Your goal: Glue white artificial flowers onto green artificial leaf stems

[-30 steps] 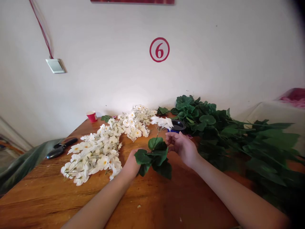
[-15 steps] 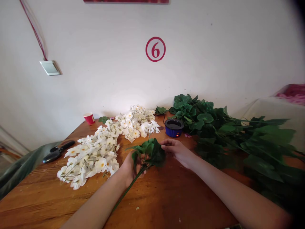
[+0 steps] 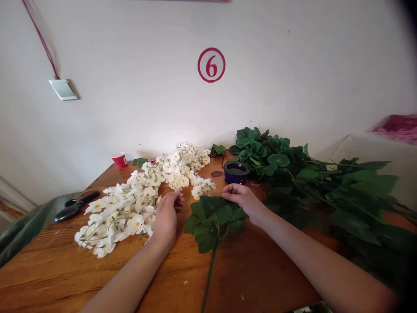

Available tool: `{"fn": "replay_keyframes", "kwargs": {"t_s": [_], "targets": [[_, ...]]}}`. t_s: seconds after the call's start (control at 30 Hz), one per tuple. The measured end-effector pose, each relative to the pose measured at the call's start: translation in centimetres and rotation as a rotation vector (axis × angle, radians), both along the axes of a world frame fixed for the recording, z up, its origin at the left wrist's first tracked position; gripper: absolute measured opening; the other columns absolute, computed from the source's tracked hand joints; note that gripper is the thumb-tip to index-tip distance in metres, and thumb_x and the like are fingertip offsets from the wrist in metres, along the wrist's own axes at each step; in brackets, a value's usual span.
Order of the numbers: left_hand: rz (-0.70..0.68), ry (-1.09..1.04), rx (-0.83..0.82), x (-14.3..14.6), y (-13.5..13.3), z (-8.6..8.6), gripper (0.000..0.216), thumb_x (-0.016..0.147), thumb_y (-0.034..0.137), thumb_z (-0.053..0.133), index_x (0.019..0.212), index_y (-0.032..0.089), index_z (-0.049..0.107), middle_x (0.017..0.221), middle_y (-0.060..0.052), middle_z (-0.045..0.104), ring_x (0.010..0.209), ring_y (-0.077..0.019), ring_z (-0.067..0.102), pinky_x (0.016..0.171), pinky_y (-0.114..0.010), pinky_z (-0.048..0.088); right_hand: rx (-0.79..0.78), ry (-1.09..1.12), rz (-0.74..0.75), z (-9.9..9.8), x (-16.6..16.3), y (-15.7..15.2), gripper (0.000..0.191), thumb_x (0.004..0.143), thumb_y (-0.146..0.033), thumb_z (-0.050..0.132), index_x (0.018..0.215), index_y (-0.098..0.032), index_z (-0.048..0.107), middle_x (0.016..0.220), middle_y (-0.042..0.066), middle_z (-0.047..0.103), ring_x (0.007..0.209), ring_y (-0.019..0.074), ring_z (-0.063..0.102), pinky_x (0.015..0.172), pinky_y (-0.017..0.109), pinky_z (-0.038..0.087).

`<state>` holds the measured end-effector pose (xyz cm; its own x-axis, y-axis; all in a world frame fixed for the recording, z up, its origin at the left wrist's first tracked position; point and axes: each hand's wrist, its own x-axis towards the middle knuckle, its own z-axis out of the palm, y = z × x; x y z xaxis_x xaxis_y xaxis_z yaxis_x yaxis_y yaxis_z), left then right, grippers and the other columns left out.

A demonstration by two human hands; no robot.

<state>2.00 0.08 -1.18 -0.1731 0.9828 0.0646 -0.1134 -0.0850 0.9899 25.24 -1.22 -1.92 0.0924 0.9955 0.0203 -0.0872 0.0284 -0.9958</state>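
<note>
My right hand [image 3: 243, 201] pinches the upper edge of a green artificial leaf spray [image 3: 220, 217]. Its broad leaves face up and its long stem runs down to the near edge of the view. Just left of the spray, my left hand [image 3: 167, 213] is beside the heap of white artificial flowers [image 3: 130, 211]. The fingers of this hand are curled together and partly hidden, so anything between them cannot be made out. Right behind my right hand sits a small dark blue pot [image 3: 236, 173] with a black rim and a red light.
A large pile of green leaf sprays [image 3: 293, 174] covers the right side of the wooden table [image 3: 107, 278]. Black-handled cutters [image 3: 76, 206] lie at the left edge. A red paper cup [image 3: 119, 161] stands at the back left, near the wall.
My left hand has let go of the leaf spray and moved left and up toward the white flowers. The spray has turned, its leaves spread wider, and stays at my right hand.
</note>
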Motion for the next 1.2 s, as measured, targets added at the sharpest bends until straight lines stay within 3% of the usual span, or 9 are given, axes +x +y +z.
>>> {"fn": "replay_keyframes", "kwargs": {"t_s": [0.07,0.17,0.3,0.4,0.53,0.67,0.9,1.07,1.2], "targets": [[-0.001,0.142,0.158,-0.1,-0.5,0.3,0.025,0.080,0.043,0.063,0.086,0.019,0.066,0.091,-0.004,0.068,0.087,-0.0190,0.062,0.079,-0.029,0.049,0.071,-0.172,-0.028,-0.3,-0.2,0.0,0.029,0.068,-0.039,0.078,0.083,-0.018,0.065,0.076,0.000,0.064,0.066,0.0143,0.057,0.058,0.025,0.042],[-0.136,0.465,0.470,0.0,-1.8,1.0,0.030,0.086,0.038,0.062,0.112,0.024,0.065,0.122,-0.006,0.063,0.115,-0.0223,0.057,0.103,-0.036,0.042,0.193,-0.394,-0.040,-0.9,-0.9,-0.2,0.022,0.079,-0.038,0.068,0.088,-0.019,0.065,0.081,0.002,0.066,0.071,0.0164,0.059,0.063,0.028,0.044],[-0.496,0.798,0.669,0.3,-3.0,2.0,0.031,0.090,0.033,0.059,0.119,0.025,0.064,0.126,-0.007,0.063,0.119,-0.0228,0.057,0.106,-0.038,0.041,0.357,-0.582,-0.040,-1.3,-2.2,-1.0,0.015,0.087,-0.032,0.058,0.093,-0.020,0.066,0.086,0.004,0.069,0.076,0.0179,0.062,0.068,0.029,0.045],[-0.669,0.895,0.613,0.5,-3.1,2.3,0.029,0.090,0.036,0.059,0.114,0.023,0.067,0.109,-0.007,0.069,0.103,-0.0228,0.063,0.093,-0.036,0.048,0.428,-0.623,-0.053,-1.4,-2.7,-1.5,0.015,0.090,-0.030,0.056,0.095,-0.021,0.066,0.087,0.003,0.070,0.079,0.0178,0.064,0.070,0.029,0.046],[-0.681,0.841,0.545,0.5,-2.9,2.3,0.025,0.092,0.040,0.055,0.094,0.023,0.073,0.093,-0.006,0.069,0.088,-0.0213,0.062,0.083,-0.031,0.046,0.442,-0.629,-0.141,-1.3,-2.4,-1.6,0.016,0.091,-0.032,0.054,0.094,-0.022,0.066,0.090,0.004,0.072,0.080,0.0192,0.065,0.073,0.030,0.047],[-0.635,0.674,0.399,0.5,-2.9,2.2,0.043,0.093,0.045,0.051,0.062,0.019,0.067,0.066,-0.002,0.061,0.063,-0.0162,0.053,0.068,-0.027,0.042,0.455,-0.636,-0.241,-1.1,-2.1,-1.7,0.019,0.092,-0.036,0.053,0.096,-0.023,0.067,0.096,0.006,0.073,0.082,0.0212,0.065,0.072,0.031,0.048],[-0.484,0.382,0.058,0.5,-1.5,1.8,0.051,0.091,0.053,0.045,0.073,0.017,0.077,0.067,-0.004,0.069,0.070,-0.0195,0.060,0.074,-0.028,0.046,0.535,-0.691,-0.298,-0.9,-2.3,-2.2,0.019,0.093,-0.036,0.052,0.097,-0.024,0.066,0.093,0.006,0.072,0.074,0.0197,0.063,0.070,0.031,0.048],[-0.522,0.474,0.050,0.2,-0.6,1.2,0.036,0.081,0.048,0.062,0.069,0.017,0.074,0.062,-0.001,0.064,0.058,-0.0143,0.052,0.056,-0.024,0.036,0.532,-0.713,-0.316,-0.8,-2.2,-2.3,0.021,0.094,-0.037,0.051,0.098,-0.023,0.066,0.095,0.006,0.072,0.072,0.0190,0.062,0.068,0.031,0.048],[-0.521,0.682,0.166,0.2,-1.3,1.3,0.043,0.080,0.052,0.064,0.054,0.018,0.065,0.049,0.003,0.049,0.049,-0.0112,0.038,0.049,-0.025,0.022,0.508,-0.711,-0.309,-0.8,-2.6,-2.6,0.022,0.093,-0.039,0.051,0.097,-0.024,0.068,0.096,0.007,0.073,0.074,0.0204,0.063,0.070,0.033,0.049]]}}
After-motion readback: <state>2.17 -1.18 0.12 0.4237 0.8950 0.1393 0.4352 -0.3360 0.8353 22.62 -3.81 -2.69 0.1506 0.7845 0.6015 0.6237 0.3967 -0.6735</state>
